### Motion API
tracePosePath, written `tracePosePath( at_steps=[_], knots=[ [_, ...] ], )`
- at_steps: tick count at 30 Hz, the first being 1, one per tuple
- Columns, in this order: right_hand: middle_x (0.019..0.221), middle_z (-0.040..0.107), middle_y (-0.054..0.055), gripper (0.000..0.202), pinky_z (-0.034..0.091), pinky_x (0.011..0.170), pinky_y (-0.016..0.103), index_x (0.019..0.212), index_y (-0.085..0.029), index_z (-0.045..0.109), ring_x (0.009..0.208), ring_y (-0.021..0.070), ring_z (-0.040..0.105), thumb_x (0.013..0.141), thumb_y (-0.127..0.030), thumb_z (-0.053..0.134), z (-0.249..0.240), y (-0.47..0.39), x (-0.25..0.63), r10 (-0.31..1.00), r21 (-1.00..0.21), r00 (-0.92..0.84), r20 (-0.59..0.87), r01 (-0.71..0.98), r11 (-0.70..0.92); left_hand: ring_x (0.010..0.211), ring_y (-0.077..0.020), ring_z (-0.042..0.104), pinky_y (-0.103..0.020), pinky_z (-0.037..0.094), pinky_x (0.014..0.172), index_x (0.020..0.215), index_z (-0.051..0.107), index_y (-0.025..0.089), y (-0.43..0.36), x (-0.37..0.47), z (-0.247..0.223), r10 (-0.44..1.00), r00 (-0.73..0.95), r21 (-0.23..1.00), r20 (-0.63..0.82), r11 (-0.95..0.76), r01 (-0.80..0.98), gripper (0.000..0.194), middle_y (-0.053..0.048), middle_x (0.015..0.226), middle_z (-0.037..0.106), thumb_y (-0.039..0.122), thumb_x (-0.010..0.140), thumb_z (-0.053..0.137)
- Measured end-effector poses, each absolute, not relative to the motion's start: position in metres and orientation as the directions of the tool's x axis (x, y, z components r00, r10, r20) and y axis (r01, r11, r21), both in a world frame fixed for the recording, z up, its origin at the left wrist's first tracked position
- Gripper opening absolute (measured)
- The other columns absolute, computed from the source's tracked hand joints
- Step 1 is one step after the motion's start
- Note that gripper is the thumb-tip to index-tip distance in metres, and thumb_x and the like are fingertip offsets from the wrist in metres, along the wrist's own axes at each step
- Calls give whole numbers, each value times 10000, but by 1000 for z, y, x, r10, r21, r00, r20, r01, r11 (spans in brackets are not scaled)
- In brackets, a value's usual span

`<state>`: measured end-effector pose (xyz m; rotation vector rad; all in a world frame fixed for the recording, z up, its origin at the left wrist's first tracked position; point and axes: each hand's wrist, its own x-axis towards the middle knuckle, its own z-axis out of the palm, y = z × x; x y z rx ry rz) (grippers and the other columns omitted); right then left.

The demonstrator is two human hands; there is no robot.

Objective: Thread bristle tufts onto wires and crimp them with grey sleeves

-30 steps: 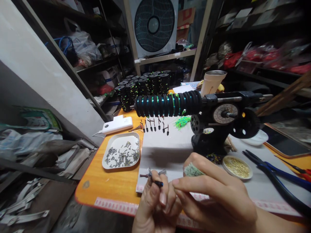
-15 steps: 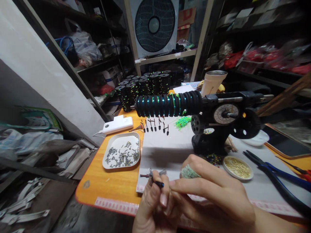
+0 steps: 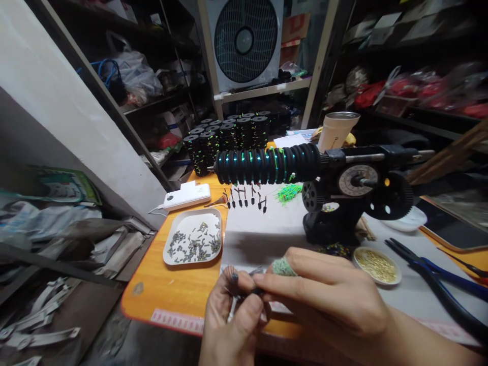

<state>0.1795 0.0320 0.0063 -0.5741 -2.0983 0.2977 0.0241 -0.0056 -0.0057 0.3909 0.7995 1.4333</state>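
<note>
One small dark piece [image 3: 257, 291] is in front of the black machine [image 3: 330, 226], pinched in the left hand [image 3: 236, 317]; the right hand [image 3: 331, 297] touches it, whether gripping I cannot tell. A white tray [image 3: 179, 222] stands left of the machine, pliers [image 3: 414, 265] to its right.

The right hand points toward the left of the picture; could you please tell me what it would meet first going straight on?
The right hand would most likely meet the left hand first; the two overlap in the picture, though whether they touch is hard to tell.
</note>
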Motion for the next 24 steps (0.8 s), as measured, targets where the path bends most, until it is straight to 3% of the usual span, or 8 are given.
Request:
tracePosePath(
  at_steps=[7,9,12,14,17,19,21,24],
  knots=[
    [702,561,-2,434,389,523,271,1207,-125,606,603,145,478,846,-298,775,10,31,179,451,-338,-527,720,302,892,667,-120,652,-175,525,656,670,734,242,-11,24,-7,935,-344,905,-83,-74,-420,262,26,699,695,351,548,939],
    [709,572,2,304,382,518,258,1123,-124,624,599,133,483,877,-261,739,13,30,176,498,-418,-504,705,272,867,648,-107,636,-163,507,642,680,740,253,-10,24,-8,939,-344,910,3,-145,-388,213,34,678,680,333,598,919],
    [735,594,10,103,405,553,224,985,-126,637,631,112,523,895,-81,613,19,29,173,608,-598,-494,622,203,776,635,-101,596,-165,482,621,663,723,238,-5,24,-9,950,-294,865,110,-237,-442,171,38,625,612,308,676,878],
    [751,596,13,141,425,585,207,922,-131,636,661,105,546,875,-33,548,22,29,172,670,-685,-502,547,192,703,599,-80,562,-162,477,608,663,702,215,-3,24,-8,962,-260,822,79,-210,-529,181,41,633,593,294,707,858],
    [833,622,29,131,457,652,201,974,-136,636,736,110,576,891,-64,565,22,29,172,698,-734,-521,492,183,654,501,-16,501,-172,496,623,675,678,180,-2,26,-2,983,-181,744,-36,-95,-661,198,45,764,625,264,723,850],
    [826,607,23,106,452,631,201,1008,-148,640,720,107,561,932,-111,575,20,30,172,680,-711,-528,509,187,678,467,15,479,-157,487,610,686,680,176,-3,28,0,984,-164,714,-63,-70,-697,197,46,820,651,249,711,861],
    [781,568,14,71,433,567,210,970,-154,654,671,112,526,956,-201,604,19,31,173,650,-646,-532,543,231,728,453,8,473,-121,433,537,700,679,190,-4,28,1,987,-154,706,-39,-81,-704,192,45,724,665,260,721,856],
    [827,609,51,209,505,660,281,943,-137,684,761,164,574,914,-344,687,21,37,178,482,-363,-587,651,317,876,420,-24,448,-107,355,460,732,660,210,-5,23,-2,997,-73,746,-4,-45,-664,191,42,528,626,310,768,818]
  ],
)
